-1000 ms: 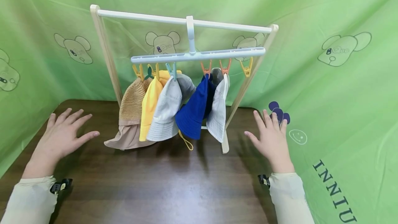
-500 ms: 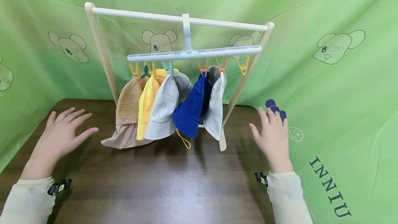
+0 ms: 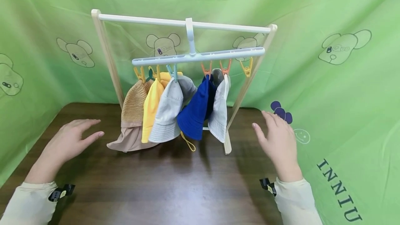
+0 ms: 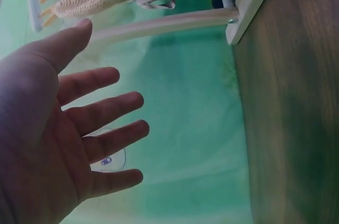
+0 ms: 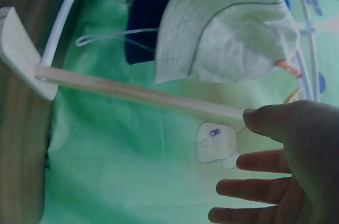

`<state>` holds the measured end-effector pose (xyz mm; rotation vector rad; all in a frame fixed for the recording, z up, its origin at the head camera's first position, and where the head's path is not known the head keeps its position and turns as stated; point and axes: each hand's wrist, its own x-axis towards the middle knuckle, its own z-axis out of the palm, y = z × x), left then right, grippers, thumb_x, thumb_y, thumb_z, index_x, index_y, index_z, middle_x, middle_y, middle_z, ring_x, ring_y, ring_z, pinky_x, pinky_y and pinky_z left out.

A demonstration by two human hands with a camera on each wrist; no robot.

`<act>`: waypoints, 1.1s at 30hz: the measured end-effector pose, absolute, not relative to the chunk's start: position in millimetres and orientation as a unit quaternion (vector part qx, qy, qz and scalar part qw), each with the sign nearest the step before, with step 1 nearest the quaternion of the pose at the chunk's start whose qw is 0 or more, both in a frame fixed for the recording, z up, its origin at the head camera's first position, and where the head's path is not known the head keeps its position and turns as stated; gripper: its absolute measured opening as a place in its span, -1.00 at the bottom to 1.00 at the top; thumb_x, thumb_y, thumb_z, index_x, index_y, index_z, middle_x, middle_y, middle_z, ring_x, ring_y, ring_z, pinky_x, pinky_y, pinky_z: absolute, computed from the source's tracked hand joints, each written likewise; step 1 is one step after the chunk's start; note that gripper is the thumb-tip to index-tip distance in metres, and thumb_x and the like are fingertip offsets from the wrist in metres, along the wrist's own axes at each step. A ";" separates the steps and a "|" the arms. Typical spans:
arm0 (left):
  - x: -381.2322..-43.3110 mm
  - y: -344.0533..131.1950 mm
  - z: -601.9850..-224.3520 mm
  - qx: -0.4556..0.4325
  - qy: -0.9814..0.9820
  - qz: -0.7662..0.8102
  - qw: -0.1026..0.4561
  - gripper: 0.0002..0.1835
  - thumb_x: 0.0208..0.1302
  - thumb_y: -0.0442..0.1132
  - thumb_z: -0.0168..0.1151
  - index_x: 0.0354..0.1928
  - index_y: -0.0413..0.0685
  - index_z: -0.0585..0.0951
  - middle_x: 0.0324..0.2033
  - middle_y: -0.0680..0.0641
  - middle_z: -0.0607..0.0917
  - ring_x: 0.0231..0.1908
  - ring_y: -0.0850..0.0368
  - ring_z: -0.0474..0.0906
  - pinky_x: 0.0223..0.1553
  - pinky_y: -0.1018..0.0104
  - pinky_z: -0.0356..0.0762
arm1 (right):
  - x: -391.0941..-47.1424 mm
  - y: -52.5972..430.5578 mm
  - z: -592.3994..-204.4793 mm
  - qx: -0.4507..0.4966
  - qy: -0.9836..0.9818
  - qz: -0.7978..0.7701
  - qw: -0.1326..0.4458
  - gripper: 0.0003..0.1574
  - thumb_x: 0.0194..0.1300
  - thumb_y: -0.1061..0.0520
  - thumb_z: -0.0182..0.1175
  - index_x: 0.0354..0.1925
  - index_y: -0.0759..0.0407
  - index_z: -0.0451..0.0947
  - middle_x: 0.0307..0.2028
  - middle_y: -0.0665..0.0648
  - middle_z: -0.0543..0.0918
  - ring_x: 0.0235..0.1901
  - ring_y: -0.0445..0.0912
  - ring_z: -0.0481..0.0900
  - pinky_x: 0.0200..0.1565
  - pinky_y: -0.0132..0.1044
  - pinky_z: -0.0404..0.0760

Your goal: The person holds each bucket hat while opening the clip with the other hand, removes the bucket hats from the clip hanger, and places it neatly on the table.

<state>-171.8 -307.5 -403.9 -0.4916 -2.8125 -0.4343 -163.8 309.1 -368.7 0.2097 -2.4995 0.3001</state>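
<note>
- White rail (image 3: 231,27) and pale wooden legs (image 3: 248,82) form the rack (image 3: 150,20), which stands toward the far side of the brown desk (image 3: 175,190).
- Light blue hanger (image 3: 193,57) hooked over the middle of the rail, its bar tilted, right end higher.
- Five hats hang from its clips (image 3: 174,74), left to right: tan hat (image 3: 134,103), yellow hat (image 3: 151,110), pale grey hat (image 3: 167,114), blue hat (image 3: 197,110), whitish hat (image 3: 218,110).
- Yellow cord (image 3: 189,144) looping below the blue hat's brim.
- Yellow clip (image 3: 248,72) hanging by itself near the hanger's right end.
- Left hand (image 3: 73,138) released, fingers extended and thumb held away from them, left of the tan hat and apart from it.
- Right hand (image 3: 279,140) likewise released, fingers loosely extended, right of the rack's near foot and apart from it.
- Pale sleeves (image 3: 29,202) with a dark strap (image 3: 57,194) at each wrist.
- Green backdrop (image 3: 343,114) behind, printed with cartoon animal heads and dark letters (image 3: 339,190).
</note>
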 end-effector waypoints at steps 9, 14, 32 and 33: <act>-172.1 -296.0 -395.6 -0.137 -0.971 -0.172 0.096 -0.39 0.50 0.17 0.14 0.35 -0.12 0.53 0.23 -0.34 0.61 0.23 -0.43 0.47 0.13 -0.39 0.39 | -142.3 285.6 -353.3 0.135 -0.917 0.166 0.337 -0.40 0.36 0.03 0.33 0.31 0.16 0.55 0.15 0.25 0.69 0.15 0.21 0.62 0.13 0.16 0.55; -171.3 -293.5 -392.3 -0.132 -0.967 -0.201 0.091 -0.40 0.51 0.15 0.14 0.36 -0.12 0.52 0.23 -0.33 0.62 0.20 -0.43 0.52 0.08 -0.38 0.43 | -135.5 273.3 -347.5 0.170 -0.899 0.188 0.356 -0.44 0.30 0.08 0.38 0.25 0.14 0.60 0.10 0.19 0.72 0.11 0.16 0.65 0.07 0.11 0.58; -178.4 -268.1 -378.7 -0.144 -0.956 -0.227 0.117 -0.41 0.50 0.13 0.17 0.34 -0.13 0.54 0.19 -0.31 0.65 0.07 -0.34 0.64 -0.03 -0.32 0.53 | -124.8 225.8 -324.3 0.262 -0.868 0.236 0.350 -0.51 0.33 0.04 0.33 0.19 0.16 0.65 0.02 0.13 0.75 0.05 0.02 0.68 0.13 -0.16 0.53; -178.5 -267.0 -377.7 -0.146 -0.956 -0.228 0.116 -0.42 0.50 0.13 0.17 0.33 -0.13 0.55 0.19 -0.30 0.65 0.07 -0.34 0.64 -0.03 -0.31 0.54 | -125.0 222.7 -323.5 0.270 -0.865 0.237 0.351 -0.51 0.33 0.04 0.33 0.18 0.17 0.65 0.01 0.13 0.75 0.04 0.02 0.68 0.13 -0.17 0.53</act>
